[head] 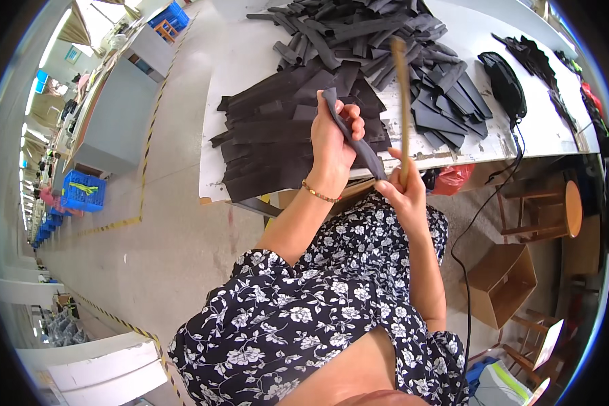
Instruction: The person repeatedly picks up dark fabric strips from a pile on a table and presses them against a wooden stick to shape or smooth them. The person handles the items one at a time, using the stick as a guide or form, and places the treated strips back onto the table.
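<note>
A narrow black fabric tube (360, 144) slants down across my front, above the near edge of the white worktable (548, 137). My left hand (335, 134) wraps around its upper part. At the lower end, the fingertips of my right hand (408, 195) touch the fabric. That same hand grips a slim wooden stick (403, 101), which points up and is slightly blurred. Flat black fabric pieces (264, 133) lie overlapping beneath and left of my left hand. Beyond them is a heap of rolled black fabric tubes (330, 33). Flatter black pieces (449, 109) are piled to the right.
A black zippered pouch (503, 83) rests on the table's right, near a dangling black cord (466, 259). Below are a red plastic bag (454, 178), a wooden stool (572, 209) and an open cardboard box (502, 286). Blue crates (83, 192) stand across the aisle at left.
</note>
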`<action>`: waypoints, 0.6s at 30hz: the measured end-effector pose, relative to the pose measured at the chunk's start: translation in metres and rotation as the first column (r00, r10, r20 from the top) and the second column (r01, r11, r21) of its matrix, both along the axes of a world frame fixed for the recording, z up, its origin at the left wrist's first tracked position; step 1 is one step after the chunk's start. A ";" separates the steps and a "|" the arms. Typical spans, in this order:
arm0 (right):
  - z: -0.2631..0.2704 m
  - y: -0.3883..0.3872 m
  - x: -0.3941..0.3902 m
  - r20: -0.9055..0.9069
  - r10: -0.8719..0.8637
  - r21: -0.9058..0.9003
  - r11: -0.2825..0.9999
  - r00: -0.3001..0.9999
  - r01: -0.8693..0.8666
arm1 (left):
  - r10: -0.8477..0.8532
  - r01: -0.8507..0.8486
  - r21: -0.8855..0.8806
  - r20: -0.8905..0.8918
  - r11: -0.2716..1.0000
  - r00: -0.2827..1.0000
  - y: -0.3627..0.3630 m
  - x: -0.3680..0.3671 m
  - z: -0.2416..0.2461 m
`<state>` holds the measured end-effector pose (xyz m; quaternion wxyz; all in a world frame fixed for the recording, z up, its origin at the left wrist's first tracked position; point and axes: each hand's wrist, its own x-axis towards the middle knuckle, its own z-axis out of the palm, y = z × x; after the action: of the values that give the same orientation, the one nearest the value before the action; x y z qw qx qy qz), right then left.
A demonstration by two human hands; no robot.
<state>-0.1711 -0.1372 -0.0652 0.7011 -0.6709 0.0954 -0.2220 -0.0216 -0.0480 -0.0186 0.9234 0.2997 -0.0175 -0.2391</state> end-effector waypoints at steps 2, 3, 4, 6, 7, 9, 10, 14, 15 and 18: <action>-0.013 0.002 0.008 -0.115 -0.003 -0.097 0.995 0.993 -0.009 | -0.083 0.082 -0.053 -0.011 0.995 0.996 0.003 0.003 -0.006; -0.010 0.003 0.008 -0.143 -0.005 -0.216 0.976 0.990 -0.027 | -0.111 0.110 -0.081 -0.008 0.991 0.994 0.007 0.008 -0.011; -0.011 0.006 0.005 -0.191 0.034 -0.222 0.972 0.981 -0.077 | -0.118 0.107 -0.143 -0.068 0.984 0.991 0.011 0.017 -0.016; -0.028 0.010 -0.011 -0.294 0.072 -0.245 0.958 0.953 -0.148 | -0.025 0.033 -0.271 0.032 0.962 0.999 0.031 0.048 -0.014; -0.037 0.012 -0.018 -0.344 0.084 -0.262 0.948 0.935 -0.181 | 0.177 -0.167 -0.217 0.026 0.962 0.984 0.042 0.059 0.006; -0.043 0.008 -0.034 -0.312 0.047 -0.047 0.997 0.949 -0.064 | 0.229 -0.221 -0.141 0.041 0.965 0.973 0.054 0.082 0.028; -0.042 0.004 -0.034 -0.272 0.040 0.057 0.998 0.961 -0.025 | 0.281 -0.275 -0.123 0.028 0.953 0.959 0.058 0.091 0.047; -0.029 -0.006 -0.021 -0.112 -0.002 0.317 0.948 0.994 0.037 | 0.433 -0.424 -0.102 0.327 0.900 0.840 0.050 0.196 0.093; -0.028 -0.006 -0.017 -0.096 0.004 0.315 0.949 0.995 0.026 | 0.471 -0.497 -0.033 0.374 0.867 0.799 0.044 0.207 0.115; -0.030 -0.001 -0.012 -0.068 0.013 0.273 0.962 0.998 0.006 | -0.131 -0.724 0.541 0.830 0.429 0.543 0.072 0.231 0.083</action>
<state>-0.1829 -0.1383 -0.0949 0.7835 -0.5754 0.1482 -0.1819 0.2089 0.0238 0.0640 0.5637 0.7808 -0.2328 0.1358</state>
